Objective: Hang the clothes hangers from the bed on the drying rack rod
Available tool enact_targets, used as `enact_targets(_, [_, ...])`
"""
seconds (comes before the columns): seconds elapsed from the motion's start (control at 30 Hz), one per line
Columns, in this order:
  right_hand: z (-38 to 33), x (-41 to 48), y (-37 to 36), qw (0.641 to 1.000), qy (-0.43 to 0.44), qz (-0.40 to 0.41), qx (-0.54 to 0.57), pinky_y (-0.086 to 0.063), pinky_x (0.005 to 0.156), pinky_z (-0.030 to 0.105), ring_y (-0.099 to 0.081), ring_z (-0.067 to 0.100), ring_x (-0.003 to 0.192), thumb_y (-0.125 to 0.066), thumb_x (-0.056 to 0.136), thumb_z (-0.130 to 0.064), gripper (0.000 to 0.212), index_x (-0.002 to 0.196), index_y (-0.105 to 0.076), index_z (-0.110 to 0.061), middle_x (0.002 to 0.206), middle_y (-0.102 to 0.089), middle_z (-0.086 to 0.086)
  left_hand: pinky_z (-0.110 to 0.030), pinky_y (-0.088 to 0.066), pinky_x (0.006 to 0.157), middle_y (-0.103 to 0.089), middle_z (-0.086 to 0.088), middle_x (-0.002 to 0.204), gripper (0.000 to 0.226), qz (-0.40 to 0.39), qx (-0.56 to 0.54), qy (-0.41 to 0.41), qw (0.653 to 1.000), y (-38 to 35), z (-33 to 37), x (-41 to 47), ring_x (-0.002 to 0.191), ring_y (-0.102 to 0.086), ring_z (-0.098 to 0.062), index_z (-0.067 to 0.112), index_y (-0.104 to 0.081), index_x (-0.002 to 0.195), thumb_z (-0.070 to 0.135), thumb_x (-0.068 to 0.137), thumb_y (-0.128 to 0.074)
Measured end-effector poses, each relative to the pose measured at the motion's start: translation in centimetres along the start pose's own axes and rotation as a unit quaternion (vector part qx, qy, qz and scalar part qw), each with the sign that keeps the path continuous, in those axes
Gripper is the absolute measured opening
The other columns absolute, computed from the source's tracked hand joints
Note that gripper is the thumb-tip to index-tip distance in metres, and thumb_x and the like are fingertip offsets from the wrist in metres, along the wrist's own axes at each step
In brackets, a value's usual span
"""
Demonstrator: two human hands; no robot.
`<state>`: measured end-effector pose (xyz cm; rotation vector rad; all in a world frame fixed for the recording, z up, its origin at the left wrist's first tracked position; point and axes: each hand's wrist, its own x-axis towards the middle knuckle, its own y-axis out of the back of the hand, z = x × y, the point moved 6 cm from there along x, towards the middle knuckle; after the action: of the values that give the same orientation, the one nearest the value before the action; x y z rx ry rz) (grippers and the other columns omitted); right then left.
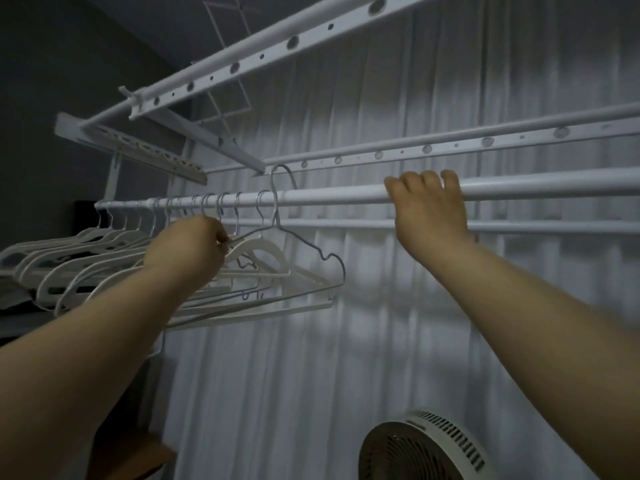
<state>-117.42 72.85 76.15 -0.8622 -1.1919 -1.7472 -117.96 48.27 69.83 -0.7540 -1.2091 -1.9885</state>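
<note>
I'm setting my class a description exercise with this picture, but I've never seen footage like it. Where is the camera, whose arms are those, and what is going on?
There is no machine here. The camera is worn on a person's head, so you look up along their own arms. The right hand grips the white rod of a drying rack. The left hand pinches a thin wire hanger whose hook arches over that rod; whether it rests there yet is unclear. To its left, a row of white hangers hangs on the rod. Behind is a pale curtain, and a fan shows at the bottom edge.
</note>
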Motion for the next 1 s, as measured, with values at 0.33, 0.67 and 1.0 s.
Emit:
enact_targets(0.33, [-0.1, 0.0, -0.6, 0.997, -0.001, 0.057, 0.046, -0.007, 0.11, 0.04, -0.034, 0.031, 0.125, -0.041, 0.089, -0.003, 0.048, 0.136, -0.037, -0.012, 0.134, -0.044, 0.011, -0.038, -0.049, 0.081, -0.068, -0.014, 0.101, 0.02, -0.008, 0.007, -0.01, 1.0, -3.1, -0.9, 0.0, 0.094, -0.063, -0.033, 0.013, -0.066, 0.104, 0.017, 0.09, -0.052])
enact_targets(0.67, [-0.5, 0.0, -0.5, 0.998, 0.0, 0.052, 0.033, -0.007, 0.112, 0.041, -0.031, 0.031, 0.128, -0.044, 0.088, -0.005, 0.052, 0.138, -0.033, -0.012, 0.138, -0.041, 0.011, -0.038, -0.05, 0.079, -0.067, -0.014, 0.101, 0.022, -0.009, 0.015, -0.014, 1.0, -3.8, -1.1, -0.4, 0.093, -0.063, -0.033, 0.014, -0.064, 0.107, 0.018, 0.092, -0.049])
enact_targets(1.0, [-2.2, -1.3, -0.5, 0.982, 0.032, 0.142, 0.122, -0.015, 0.113, 0.048, -0.04, 0.041, 0.126, -0.059, 0.075, 0.004, 0.047, 0.122, -0.053, 0.0, 0.13, -0.05, 0.022, -0.034, -0.043, 0.085, -0.059, -0.012, 0.121, 0.037, 0.019, 0.025, -0.029, 0.999, -1.7, -0.4, -2.0, 0.11, -0.054, -0.031, 0.012, -0.056, 0.121, 0.028, 0.088, -0.057])
